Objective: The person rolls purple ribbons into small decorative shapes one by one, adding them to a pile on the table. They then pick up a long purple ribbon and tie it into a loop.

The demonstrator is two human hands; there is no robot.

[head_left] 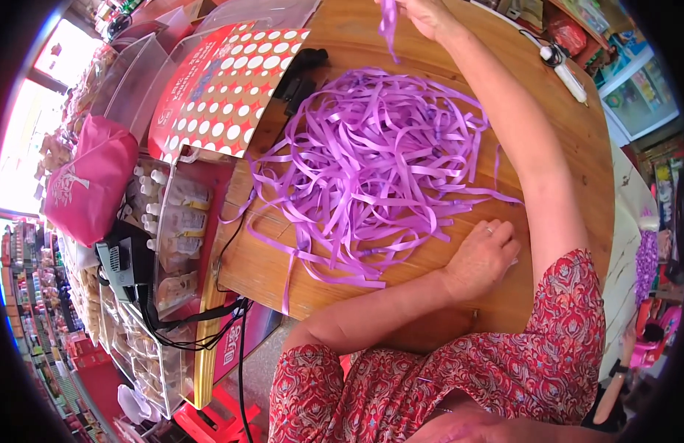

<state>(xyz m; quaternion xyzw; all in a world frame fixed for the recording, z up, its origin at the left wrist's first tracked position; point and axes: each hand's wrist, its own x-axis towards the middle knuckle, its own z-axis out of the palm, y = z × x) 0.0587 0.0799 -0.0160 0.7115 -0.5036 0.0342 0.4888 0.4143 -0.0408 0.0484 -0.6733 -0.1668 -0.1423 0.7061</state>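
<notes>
A large tangled heap of purple ribbons [371,162] lies on the wooden table [578,170], with loose ends trailing over its near edge. My right hand [428,16], stretched to the far side at the top of the view, is closed on a purple ribbon [388,28] that hangs down from it. Part of that hand is cut off by the edge. Just right of the heap, my left hand [483,258] rests on the tabletop, a ring on one finger. Its fingers are curled in, and what they hold, if anything, is hidden.
At the left stand a red and gold dotted box [231,92], clear bins holding small bottles [183,214], a pink bag [91,181] and a grey device with black cables [125,258]. A white stick-like device [567,74] lies at the far right. Another person's arm [615,384] shows at the right edge.
</notes>
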